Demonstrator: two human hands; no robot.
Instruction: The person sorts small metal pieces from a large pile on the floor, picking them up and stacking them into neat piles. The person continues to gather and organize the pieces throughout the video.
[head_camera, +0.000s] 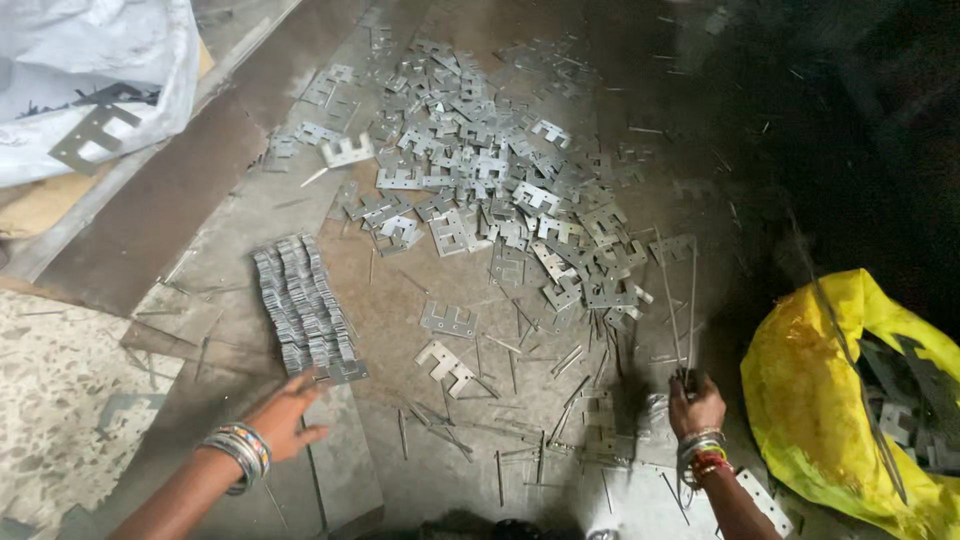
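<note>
Left hand (285, 415) at 7 o'clock, palm down, fingers stretched narrow and flat, tips touching near end of stacked row of metal plates (303, 305). Bangles (240, 455) on left wrist. Stacked row running from 9 o'clock toward centre, plates packed on edge, lying on dark metal floor sheet (180, 200).

Right hand (695, 405) at 5 o'clock, fingers closed round bundle of thin metal rods (680, 300), rods rising toward 12 o'clock and splaying slightly. Bangles on that wrist too.

Big loose pile of notched plates (490, 170) spread from centre up to 12 o'clock, well apart from both hands. Single pale plate (447, 365) lying flat between hands, just below centre, touching neither. Loose strips and offcuts scattered around 6 o'clock.

Yellow sack (830, 400) at 4 o'clock, just beside right hand, open, with metal pieces inside. White sack (90, 80) at 10 o'clock, one plate lying on it. Speckled stone floor (60, 400) at 8 o'clock.
</note>
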